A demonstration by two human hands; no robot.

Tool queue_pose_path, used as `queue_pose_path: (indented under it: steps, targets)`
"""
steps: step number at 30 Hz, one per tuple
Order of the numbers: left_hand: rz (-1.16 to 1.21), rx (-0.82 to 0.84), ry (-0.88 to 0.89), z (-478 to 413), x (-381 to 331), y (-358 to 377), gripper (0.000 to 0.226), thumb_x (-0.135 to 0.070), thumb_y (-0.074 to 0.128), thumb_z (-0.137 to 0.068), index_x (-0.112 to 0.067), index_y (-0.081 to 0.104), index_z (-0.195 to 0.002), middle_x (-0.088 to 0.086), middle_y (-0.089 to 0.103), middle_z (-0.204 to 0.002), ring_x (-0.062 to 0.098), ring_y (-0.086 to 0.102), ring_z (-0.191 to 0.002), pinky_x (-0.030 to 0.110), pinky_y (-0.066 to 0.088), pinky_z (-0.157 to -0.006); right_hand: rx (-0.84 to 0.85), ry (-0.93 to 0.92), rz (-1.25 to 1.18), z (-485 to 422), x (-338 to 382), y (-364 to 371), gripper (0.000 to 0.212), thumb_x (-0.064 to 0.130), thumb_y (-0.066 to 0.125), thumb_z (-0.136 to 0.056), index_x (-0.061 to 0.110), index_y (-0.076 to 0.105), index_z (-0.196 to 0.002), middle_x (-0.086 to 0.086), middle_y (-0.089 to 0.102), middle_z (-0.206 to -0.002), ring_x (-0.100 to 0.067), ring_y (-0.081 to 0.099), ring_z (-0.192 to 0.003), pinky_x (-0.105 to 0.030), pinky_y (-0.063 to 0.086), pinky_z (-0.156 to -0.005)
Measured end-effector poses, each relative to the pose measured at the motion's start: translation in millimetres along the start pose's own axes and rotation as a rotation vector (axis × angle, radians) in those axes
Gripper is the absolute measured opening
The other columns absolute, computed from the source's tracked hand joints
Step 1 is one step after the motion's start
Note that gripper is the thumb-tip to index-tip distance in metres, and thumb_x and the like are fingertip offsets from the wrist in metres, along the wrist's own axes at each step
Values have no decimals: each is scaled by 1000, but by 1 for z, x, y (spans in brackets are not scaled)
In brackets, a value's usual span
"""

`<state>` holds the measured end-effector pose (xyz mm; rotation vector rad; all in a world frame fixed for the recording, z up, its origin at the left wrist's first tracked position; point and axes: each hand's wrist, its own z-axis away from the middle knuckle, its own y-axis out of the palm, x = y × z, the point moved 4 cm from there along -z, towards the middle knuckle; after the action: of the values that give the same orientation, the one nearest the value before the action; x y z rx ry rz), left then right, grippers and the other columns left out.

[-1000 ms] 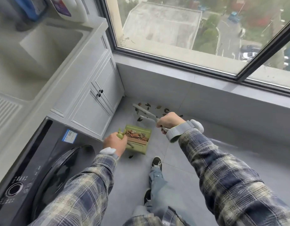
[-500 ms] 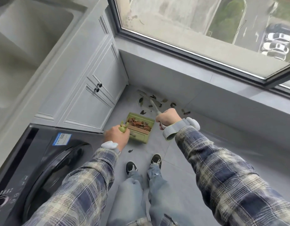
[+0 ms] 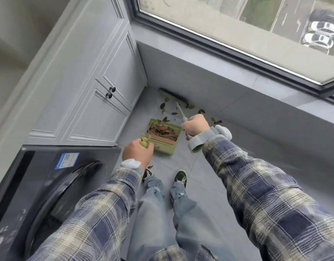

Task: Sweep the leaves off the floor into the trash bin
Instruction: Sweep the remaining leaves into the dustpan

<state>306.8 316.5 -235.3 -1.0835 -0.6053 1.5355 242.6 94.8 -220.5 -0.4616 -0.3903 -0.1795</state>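
- Green plastic dustpan [image 3: 163,146] sits on the grey tiled floor [image 3: 200,166] with its mouth toward the wall under the window. A heap of dry brown leaves [image 3: 162,129] already lies inside it, by the comb teeth.
- Left hand [image 3: 138,150]: fingers curled tight round the dustpan's green handle [image 3: 145,143], holding the pan in place.
- Right hand [image 3: 195,126]: fist closed round the thin white broom handle [image 3: 181,113]. The dark broom head [image 3: 173,96] lies at the foot of the wall, on the far side of the litter.
- Not yet gathered: loose dark leaves [image 3: 163,106] scattered between broom head and pan mouth, a few stray leaves [image 3: 217,121] by the wall to the right of the right hand, and a single leaf [image 3: 150,166] near the left shoe, behind the pan.
- Trash bin: not in view, so nothing shows as emptied into it.
- Judgement: collecting looks well past halfway, with most of the litter in the pan. Left to do, by the look of it: draw the corner scatter in, fetch the strays on either side, then carry the pan to the bin and tip it.
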Motion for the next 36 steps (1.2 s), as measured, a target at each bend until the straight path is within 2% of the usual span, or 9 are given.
queue_pose_path:
  steps: [3,6,8,14,18,21,28,32,36]
  targets:
    - [10,-2,10,-1,-2,-1,35,-44,58,-84,-16,55,-62,-3,53,-55,21,52,-57,24,31,-50,44,17,92,8,3,6,32,10,57,-87,-3,60,-116,-15,59,-92,-31,63,-84,-44,56,-90]
    - [15,-5,18,-2,-3,-5,34,-43,58,-84,-17,56,-62,-5,52,-55,16,48,-53,23,28,-49,78,17,258,24,11,1,6,6,54,-86,1,56,-88,-13,61,-79,-29,62,-77,-34,52,-74]
    - [21,-2,20,-4,-3,-5,35,-43,57,-84,-16,55,-62,-4,52,-55,16,49,-53,23,28,-49,93,11,355,30,18,-12,10,5,57,-83,7,50,-75,-8,57,-73,-25,56,-70,-28,44,-66]
    - [30,-6,22,-3,-3,-5,33,-41,58,-83,-16,55,-61,-5,53,-55,16,49,-54,21,27,-48,107,-52,392,52,37,-45,8,12,66,-81,7,59,-81,-11,63,-84,-26,58,-76,-30,46,-72]
    - [37,-13,25,-3,-5,-5,33,-42,58,-83,-17,56,-61,-5,53,-55,12,47,-53,19,26,-47,66,-48,285,53,29,-40,5,7,62,-78,5,58,-81,-12,62,-75,-28,59,-71,-34,47,-70]
    - [29,-14,24,-2,-4,-5,33,-41,58,-83,-17,56,-61,-6,52,-54,10,47,-52,19,26,-47,58,-48,194,50,23,-32,16,7,63,-78,-1,62,-92,-12,63,-72,-27,60,-68,-37,53,-72]
    - [35,-20,35,0,-7,-5,33,-38,58,-84,-16,54,-60,-5,51,-54,16,49,-53,19,25,-47,60,-40,135,42,17,-13,32,12,64,-82,-4,64,-110,-21,73,-99,-31,69,-81,-45,58,-88]
    - [42,-16,45,-1,-6,-5,31,-36,57,-87,-14,58,-65,0,54,-57,27,54,-60,24,32,-53,94,0,161,42,8,5,21,7,59,-84,-7,62,-99,-19,69,-82,-31,64,-74,-44,58,-84]
    - [43,-25,56,0,-5,-4,31,-36,57,-87,-15,57,-64,-1,52,-56,23,50,-56,23,27,-49,117,7,346,49,-5,13,11,7,55,-89,3,52,-79,-12,60,-75,-26,59,-69,-32,47,-68]
